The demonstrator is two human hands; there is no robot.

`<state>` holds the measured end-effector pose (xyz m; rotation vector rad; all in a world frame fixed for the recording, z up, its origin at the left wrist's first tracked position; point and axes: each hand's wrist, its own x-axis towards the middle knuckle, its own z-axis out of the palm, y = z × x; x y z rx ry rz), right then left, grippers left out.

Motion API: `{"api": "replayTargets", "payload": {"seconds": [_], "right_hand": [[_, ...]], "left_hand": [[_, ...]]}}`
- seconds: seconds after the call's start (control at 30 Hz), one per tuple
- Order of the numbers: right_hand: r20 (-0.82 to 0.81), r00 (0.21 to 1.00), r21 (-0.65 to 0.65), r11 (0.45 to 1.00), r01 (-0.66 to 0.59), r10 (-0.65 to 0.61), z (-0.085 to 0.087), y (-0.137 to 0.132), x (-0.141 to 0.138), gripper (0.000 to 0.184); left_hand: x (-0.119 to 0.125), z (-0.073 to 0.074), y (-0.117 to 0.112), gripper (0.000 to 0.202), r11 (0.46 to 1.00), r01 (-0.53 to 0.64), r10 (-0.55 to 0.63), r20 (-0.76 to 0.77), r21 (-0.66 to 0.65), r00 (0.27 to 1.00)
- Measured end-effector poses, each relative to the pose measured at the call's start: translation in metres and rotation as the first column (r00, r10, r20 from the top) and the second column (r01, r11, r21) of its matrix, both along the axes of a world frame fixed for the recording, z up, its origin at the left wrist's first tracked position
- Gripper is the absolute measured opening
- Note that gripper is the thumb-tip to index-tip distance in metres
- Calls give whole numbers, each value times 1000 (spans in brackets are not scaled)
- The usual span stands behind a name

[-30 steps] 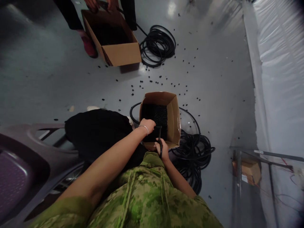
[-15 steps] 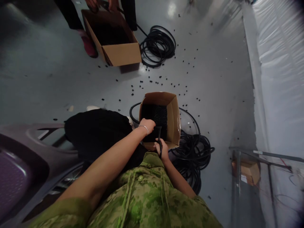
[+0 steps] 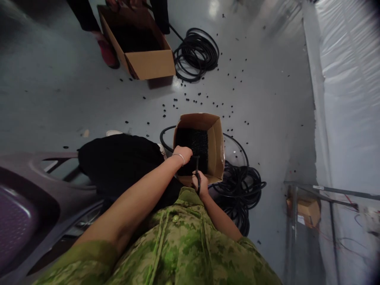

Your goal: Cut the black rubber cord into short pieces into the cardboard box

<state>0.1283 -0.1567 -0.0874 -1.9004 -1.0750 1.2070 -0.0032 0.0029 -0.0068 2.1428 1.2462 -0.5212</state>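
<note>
Hose [image 3: 161,137] curves round the left edge of the box [image 3: 215,152] and into my left hand [image 3: 183,152], clenched on it; a short stretch sticks out past my fist, above the box's near half. With my right hand [image 3: 202,183], at the box's near edge, I'm gripping a dark tool [image 3: 197,165] that points to that stretch; whether they touch I can't tell. Coils [image 3: 244,181] lie outside the box's near right corner.

Near box [image 3: 217,152]: matt cardboard. Near hose coil [image 3: 237,193]: smooth, plastic-like. Floor [image 3: 267,103]: smooth, glossy. Right sheet [image 3: 350,87]: glossy, wrinkled plastic.
</note>
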Motion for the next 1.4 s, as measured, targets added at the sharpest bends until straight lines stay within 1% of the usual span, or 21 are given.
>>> {"api": "replayTargets", "payload": {"seconds": [0.17,0.4,0.57,0.67,0.77,0.87,0.97,1.13,1.27,1.4], "right_hand": [[38,999,24,999,-39,39,-2,3,-1,34],[88,994,45,997,-66,62,-3,6,0,33],[85,993,22,997,-79,76,-8,4,1,34],[132,988,30,996,-83,78,-8,4,0,32],[173,982,33,996,-83,76,-5,4,1,27],[152,982,36,992,-118,111,1,1,5,26],[103,986,35,990,-139,135,6,-2,11,30],[-37,993,-51,992,-113,112,8,-2,13,36],[-42,995,-67,993,-94,91,7,0,11,36],[-42,995,-56,994,-91,89,7,1,11,36]], "left_hand": [[-2,-4,1,22,1000,14,-13,-24,17,1000],[-3,-1,2,25,999,38,-37,-49,14,998],[-4,-2,2,24,1000,19,-18,-48,24,999],[-5,-4,3,24,1000,12,-12,-37,19,999],[-5,-4,3,27,1000,23,-22,-52,16,998],[-4,-2,2,29,1000,10,-10,-52,13,999],[-3,0,2,28,1000,3,-3,-42,7,999],[-2,3,2,24,1000,-9,10,-35,14,999],[-1,8,-1,21,1000,-22,22,-6,-10,1000],[0,14,-3,21,1000,13,-13,0,-10,1000]]}}
